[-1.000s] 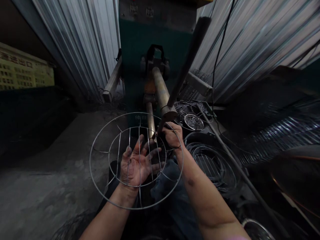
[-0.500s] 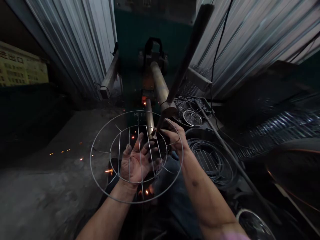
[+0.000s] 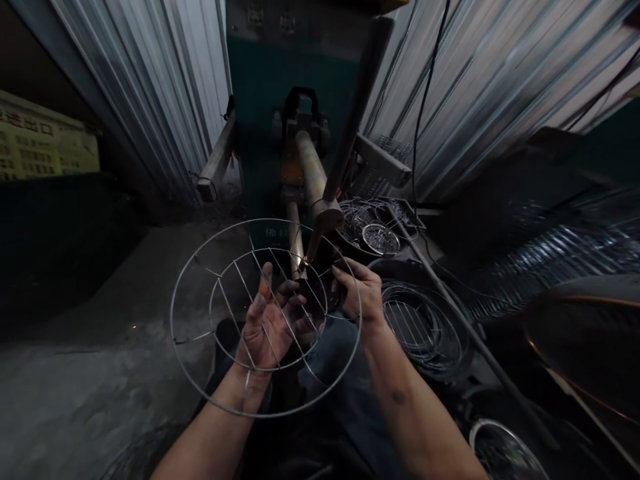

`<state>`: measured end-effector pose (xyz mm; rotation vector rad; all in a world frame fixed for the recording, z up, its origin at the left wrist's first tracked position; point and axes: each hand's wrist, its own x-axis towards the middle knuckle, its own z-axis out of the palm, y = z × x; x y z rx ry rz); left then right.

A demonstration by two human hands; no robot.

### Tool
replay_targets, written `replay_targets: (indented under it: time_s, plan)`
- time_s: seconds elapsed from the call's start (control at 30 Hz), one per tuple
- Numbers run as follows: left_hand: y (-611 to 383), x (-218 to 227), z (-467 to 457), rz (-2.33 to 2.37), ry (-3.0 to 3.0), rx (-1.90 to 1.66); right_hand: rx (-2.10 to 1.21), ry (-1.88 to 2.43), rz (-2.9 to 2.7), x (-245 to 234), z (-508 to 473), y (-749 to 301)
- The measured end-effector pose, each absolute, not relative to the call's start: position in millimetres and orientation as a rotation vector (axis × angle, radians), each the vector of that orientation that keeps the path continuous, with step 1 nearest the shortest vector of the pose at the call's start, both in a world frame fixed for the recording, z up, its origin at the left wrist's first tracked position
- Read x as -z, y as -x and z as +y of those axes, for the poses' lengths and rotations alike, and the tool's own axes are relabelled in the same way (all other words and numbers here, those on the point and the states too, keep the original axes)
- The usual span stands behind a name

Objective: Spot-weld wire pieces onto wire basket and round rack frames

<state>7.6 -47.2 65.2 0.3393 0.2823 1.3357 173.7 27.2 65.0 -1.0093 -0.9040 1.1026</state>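
A round wire rack, two rings with parallel bars across the inner one, lies level before me. My left hand is beneath it, palm up, fingers spread and partly curled near the bars. At the rack's right side, my right hand is closed in a pinch on a short wire running to the inner ring. That ring's far edge sits between the lower metal rod and the upper electrode tip of a welding machine. Whether the tips press on the wire is too small to tell.
On the right are a pan of wire pieces, a tub of wire rings and a long bar. A yellow crate stands at left. The machine's thick slanted rod rises above the rack. Corrugated metal walls flank it.
The rack has turned counterclockwise, so its bars now slant. The right hand has drawn back slightly toward me. The burst of sparks has faded to a faint one on the left.
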Motion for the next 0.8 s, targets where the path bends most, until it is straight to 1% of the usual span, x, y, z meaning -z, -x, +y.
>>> replay_targets:
  time_s: [0.27,0.57,0.8]
  plan:
    - [-3,-65,-34,0.299,-0.34,-1.395,-1.073,0.982,-1.096,-67,54,-161]
    - [-3,-64,-24,0.289,-0.335,-1.414,-1.08,0.992,-1.097,-59,64,-160]
    - [-2,-60,-24,0.29,-0.36,-1.416,-1.082,1.023,-1.068,-64,60,-159]
